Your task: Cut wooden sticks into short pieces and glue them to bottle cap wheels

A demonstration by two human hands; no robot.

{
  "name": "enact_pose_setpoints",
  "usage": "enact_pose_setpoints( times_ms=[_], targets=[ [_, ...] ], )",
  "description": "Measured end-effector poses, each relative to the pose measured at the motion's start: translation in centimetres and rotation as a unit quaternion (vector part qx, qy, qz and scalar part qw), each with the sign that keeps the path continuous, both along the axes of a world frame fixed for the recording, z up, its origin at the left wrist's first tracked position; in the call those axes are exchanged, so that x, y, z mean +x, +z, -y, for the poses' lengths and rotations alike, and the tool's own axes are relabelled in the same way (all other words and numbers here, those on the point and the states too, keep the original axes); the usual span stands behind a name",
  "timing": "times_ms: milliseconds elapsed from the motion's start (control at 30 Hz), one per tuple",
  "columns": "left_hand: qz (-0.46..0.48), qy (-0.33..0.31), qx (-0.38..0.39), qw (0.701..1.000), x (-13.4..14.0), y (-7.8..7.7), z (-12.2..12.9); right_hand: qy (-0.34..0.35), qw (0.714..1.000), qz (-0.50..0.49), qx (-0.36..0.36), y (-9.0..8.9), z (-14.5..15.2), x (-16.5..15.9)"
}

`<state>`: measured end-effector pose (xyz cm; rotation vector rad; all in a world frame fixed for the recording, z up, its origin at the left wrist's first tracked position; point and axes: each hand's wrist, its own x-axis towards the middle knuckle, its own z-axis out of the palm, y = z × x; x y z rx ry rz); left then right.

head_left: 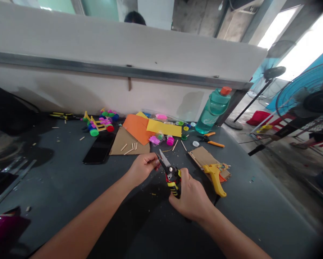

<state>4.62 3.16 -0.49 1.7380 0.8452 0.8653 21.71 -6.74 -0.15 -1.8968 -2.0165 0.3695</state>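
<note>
My right hand point(190, 196) is wrapped round the black and yellow handles of a pair of pruning shears point(172, 174). Their blades stand apart and point up and to the left. Close by the blade tips, my left hand point(144, 167) is closed in a pinch; whatever it holds is too small to make out. Just beyond the hands, several short wooden sticks point(134, 146) rest on a piece of brown cardboard point(117, 144). Two more thin sticks point(183, 145) lie on the dark table point(140, 223), with small chips scattered below the blades.
At right, a yellow glue gun point(217, 180) lies on cardboard point(201, 158), near orange-handled pliers point(212, 144). Behind stand a teal bottle point(212, 111), coloured paper point(137, 127) and bottle caps point(170, 141). Leftward are a black phone point(96, 149) and a colourful toy point(98, 124). A fan point(309, 97) stands beyond the table.
</note>
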Motion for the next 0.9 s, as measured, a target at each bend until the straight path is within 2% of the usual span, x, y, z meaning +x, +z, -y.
enact_pose_setpoints(
  times_ms=[300, 500, 900],
  targets=[
    [0.078, -0.015, -0.045, 0.996, 0.4, 0.8, 0.0, 0.001, 0.992, -0.126, -0.020, 0.4, -0.2, -0.2],
    [0.089, -0.015, -0.047, 0.995, 0.5, 0.8, 0.0, -0.010, 0.995, -0.100, -0.027, 0.9, -0.4, 0.2],
    [0.029, -0.027, 0.017, 0.999, -0.1, 0.2, -0.3, 0.010, 0.999, -0.031, 0.025, 0.3, -0.2, 0.0]
  ],
)
